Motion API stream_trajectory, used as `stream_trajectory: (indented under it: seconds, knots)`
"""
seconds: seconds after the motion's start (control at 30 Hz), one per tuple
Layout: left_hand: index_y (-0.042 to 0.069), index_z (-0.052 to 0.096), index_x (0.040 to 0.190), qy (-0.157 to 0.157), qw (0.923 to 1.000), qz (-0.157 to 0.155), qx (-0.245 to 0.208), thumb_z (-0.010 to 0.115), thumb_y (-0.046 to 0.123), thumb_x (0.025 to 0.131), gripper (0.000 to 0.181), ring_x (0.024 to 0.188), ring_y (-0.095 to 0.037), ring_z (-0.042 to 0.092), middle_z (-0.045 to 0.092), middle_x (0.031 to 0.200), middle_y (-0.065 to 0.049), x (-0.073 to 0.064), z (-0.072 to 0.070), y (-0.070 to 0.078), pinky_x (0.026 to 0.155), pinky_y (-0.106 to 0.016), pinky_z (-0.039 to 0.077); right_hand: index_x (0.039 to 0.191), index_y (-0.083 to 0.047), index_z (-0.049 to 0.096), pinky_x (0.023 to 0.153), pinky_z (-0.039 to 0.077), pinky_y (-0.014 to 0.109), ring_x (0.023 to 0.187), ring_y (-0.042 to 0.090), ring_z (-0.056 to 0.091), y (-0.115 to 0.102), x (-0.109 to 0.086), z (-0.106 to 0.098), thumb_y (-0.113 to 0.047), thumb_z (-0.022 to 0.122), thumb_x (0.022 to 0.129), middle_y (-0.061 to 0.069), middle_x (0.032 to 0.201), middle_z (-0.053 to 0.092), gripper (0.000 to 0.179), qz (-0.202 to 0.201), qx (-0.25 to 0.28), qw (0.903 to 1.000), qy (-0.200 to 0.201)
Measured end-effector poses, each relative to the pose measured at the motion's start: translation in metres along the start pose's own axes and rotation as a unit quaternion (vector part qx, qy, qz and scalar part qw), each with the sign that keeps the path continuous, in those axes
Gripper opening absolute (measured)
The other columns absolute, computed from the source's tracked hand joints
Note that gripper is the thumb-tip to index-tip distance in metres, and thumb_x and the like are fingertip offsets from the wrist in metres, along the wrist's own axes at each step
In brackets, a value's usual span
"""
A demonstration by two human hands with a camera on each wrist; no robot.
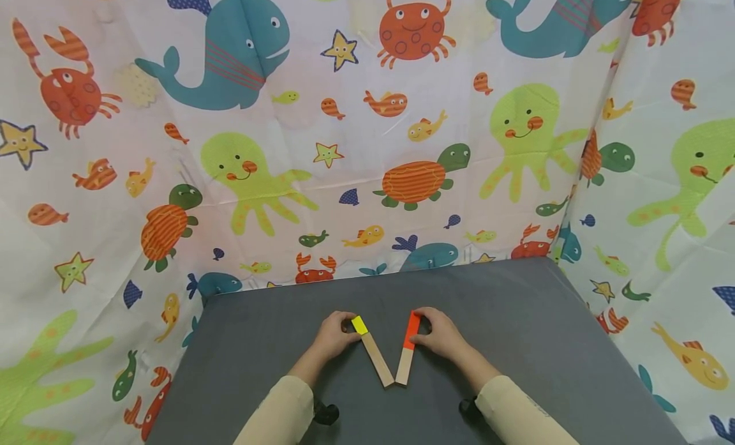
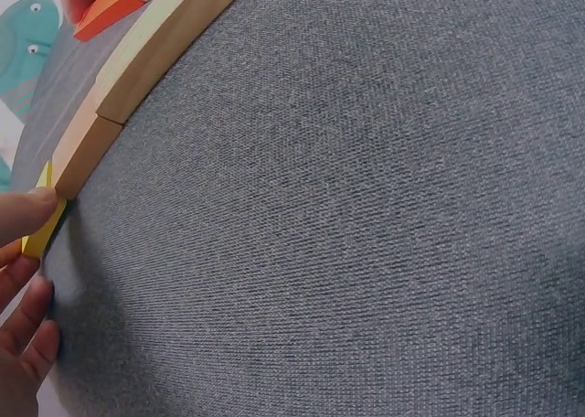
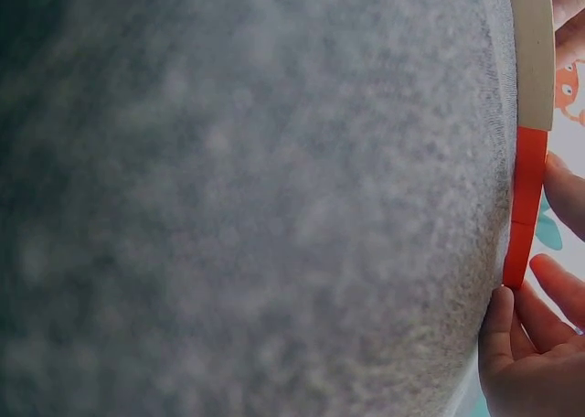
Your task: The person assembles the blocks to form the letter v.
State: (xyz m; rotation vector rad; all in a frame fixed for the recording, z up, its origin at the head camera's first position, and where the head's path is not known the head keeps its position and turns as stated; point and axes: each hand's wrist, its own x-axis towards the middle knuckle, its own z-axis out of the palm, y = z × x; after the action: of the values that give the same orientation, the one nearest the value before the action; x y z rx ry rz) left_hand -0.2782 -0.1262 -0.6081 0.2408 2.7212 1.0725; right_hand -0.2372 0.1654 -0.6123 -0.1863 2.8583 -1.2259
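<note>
In the head view, wooden blocks lie in a V on the grey table. A yellow block [image 1: 360, 325] tops the left row, above plain wood blocks [image 1: 377, 359]. My left hand [image 1: 333, 336] pinches the yellow block [image 2: 38, 225] between thumb and fingers, as the left wrist view shows. Red blocks [image 1: 411, 330] form the upper part of the right row, over a plain wood block [image 1: 404, 367]. My right hand [image 1: 443, 335] holds the red blocks [image 3: 528, 188], thumb at the side and fingers at the far end. The rows' lower ends meet or nearly meet.
The grey cloth-covered table [image 1: 275, 324] extends around the blocks. Behind it and at the right hangs a white curtain [image 1: 356, 209] printed with sea animals. Dark wrist straps [image 1: 326, 414] show near both sleeves.
</note>
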Motion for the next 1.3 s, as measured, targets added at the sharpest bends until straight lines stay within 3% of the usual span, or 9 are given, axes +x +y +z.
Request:
stream_trajectory:
  seconds: [0.83,1.3]
  knots:
    - [0.009,0.069,0.126,0.007,0.9998,0.02,-0.002,0.08,0.022,0.088,0.042,0.088,-0.017,0.052,0.061,0.112,-0.007,-0.0008,0.0026,-0.0008,0.076,-0.033,0.045,0.134,-0.006,0.061,0.107,0.042,0.054,0.13,0.037,0.054,0.0029,0.0006,0.0026,-0.023,0.086,0.081,0.015,0.14,0.059,0.061,-0.002,-0.003,1.0,-0.003]
    - [0.008,0.071,0.121,0.03,0.9988,0.036,0.011,0.08,0.021,0.087,0.038,0.087,-0.018,0.053,0.062,0.11,-0.007,0.0012,0.0062,-0.0006,0.076,-0.034,0.045,0.134,-0.006,0.062,0.107,0.042,0.054,0.129,0.037,0.054,0.0033,0.0013,0.0014,-0.023,0.087,0.081,0.015,0.138,0.059,0.061,-0.007,0.0,1.0,-0.001]
